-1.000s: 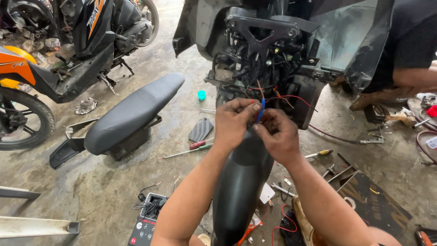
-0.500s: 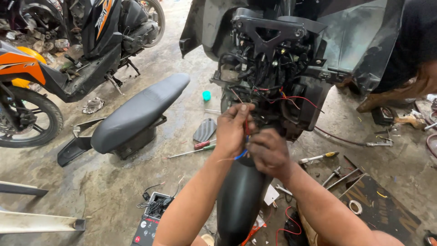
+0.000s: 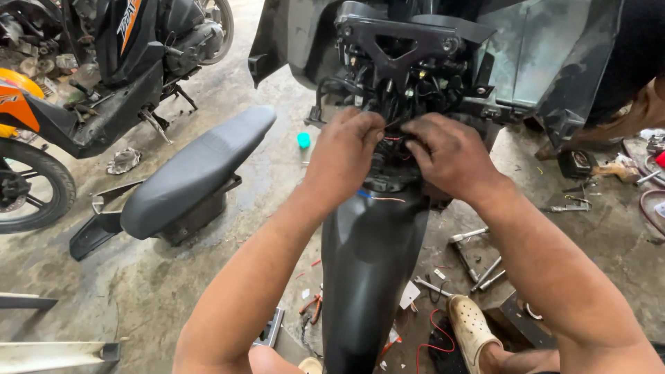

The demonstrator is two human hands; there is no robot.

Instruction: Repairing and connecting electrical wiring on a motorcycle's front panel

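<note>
At nine o'clock of the hands stood an orange and black motorcycle (image 3: 41, 131), and a second black motorcycle (image 3: 149, 48) was parked behind it at about ten o'clock. A detached black scooter seat (image 3: 197, 173) lay on the wet concrete floor (image 3: 138, 291) at eight o'clock of the left hand, with a small teal cap (image 3: 303, 140) on the floor just to the left of that hand. The left hand (image 3: 344, 156) was curled narrow, its fingertips pinched on a bundle of thin wires (image 3: 392, 138), though the exact wire held could not be told. The wires sat directly between the two hands, at three o'clock of the left and nine o'clock of the right, coming out of the stripped scooter's exposed black front frame (image 3: 409, 48) at twelve o'clock. A blue and orange wire end (image 3: 377, 198) showed just below the left hand at five o'clock. The scooter's black front fender (image 3: 370, 270) ran down at six o'clock beneath both hands. The right hand (image 3: 450, 156) was likewise closed narrow, its fingers meeting the same wires and nearly touching the left hand. Wrenches (image 3: 478, 256) lay on the floor at five o'clock of the right hand, and a foot in a cream clog (image 3: 471, 325) rested farther down.
</note>
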